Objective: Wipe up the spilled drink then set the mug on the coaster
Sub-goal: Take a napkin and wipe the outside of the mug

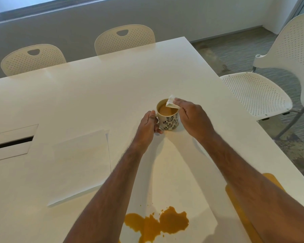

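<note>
A cream mug [168, 122] with a dark leaf pattern stands upright on the white table [98, 88], holding light brown drink. My left hand [148, 124] grips its handle on the left side. My right hand [191, 116] pinches a small folded white tissue [172, 102] just above the mug's far right rim. An orange-brown spill [158, 223] spreads on the table near the front edge, between my forearms. A yellow-orange coaster [235, 195] lies at the front right, mostly hidden under my right forearm.
White sheets of paper [81, 163] lie left of my left forearm. A cable hatch [11, 142] is set in the table at the far left. Two perforated chairs [125, 39] stand behind the table, another chair [270, 90] at the right.
</note>
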### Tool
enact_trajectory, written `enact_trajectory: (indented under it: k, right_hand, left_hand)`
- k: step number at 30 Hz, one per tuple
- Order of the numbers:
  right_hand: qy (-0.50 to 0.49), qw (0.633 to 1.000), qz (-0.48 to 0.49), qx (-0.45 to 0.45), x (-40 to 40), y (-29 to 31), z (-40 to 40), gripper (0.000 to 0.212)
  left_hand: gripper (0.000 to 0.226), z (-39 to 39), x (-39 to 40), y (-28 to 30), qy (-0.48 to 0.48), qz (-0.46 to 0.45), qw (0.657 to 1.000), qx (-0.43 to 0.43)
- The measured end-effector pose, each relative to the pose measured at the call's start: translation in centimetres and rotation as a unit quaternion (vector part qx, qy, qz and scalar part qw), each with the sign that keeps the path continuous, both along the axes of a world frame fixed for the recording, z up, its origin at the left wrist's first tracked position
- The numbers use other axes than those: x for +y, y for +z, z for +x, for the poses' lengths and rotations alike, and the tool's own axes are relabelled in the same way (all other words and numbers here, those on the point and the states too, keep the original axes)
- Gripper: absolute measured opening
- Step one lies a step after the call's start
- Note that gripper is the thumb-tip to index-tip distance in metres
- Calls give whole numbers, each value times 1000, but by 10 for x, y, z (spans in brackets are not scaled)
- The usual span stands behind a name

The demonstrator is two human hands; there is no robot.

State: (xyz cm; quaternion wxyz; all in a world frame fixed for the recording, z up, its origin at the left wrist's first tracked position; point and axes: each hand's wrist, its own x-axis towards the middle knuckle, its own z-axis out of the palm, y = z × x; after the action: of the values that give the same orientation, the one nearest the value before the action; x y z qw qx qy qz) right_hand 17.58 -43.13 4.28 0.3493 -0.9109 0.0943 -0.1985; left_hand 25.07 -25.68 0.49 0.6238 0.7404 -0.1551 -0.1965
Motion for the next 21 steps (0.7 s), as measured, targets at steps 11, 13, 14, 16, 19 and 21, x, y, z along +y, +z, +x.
enact_trajectory:
  k: [11, 13, 14, 16, 19, 21]
  right_hand:
    - [65, 997, -29, 34, -3, 10, 2, 43]
    - [50, 998, -25, 30, -1, 4, -7, 43]
    - [43, 998, -26, 29, 1, 2, -11, 43]
    - [37, 998, -37, 31, 5, -2, -20, 44]
    - [41, 996, -63, 42, 11, -3, -30, 45]
    - [42, 995, -77, 50, 11, 0, -30, 45]
  left_hand:
    - [35, -2, -4, 2, 13, -9, 1000, -9]
    - [35, -2, -5, 1, 17, -8, 1000, -9]
    - [36, -2, -5, 0, 20, -8, 1000, -8]
    - [35, -2, -6, -1, 25, -15, 1000, -7]
    - [34, -1, -4, -2, 26, -25, 999, -7]
    - [35, 0, -4, -1, 20, -18, 1000, -14]
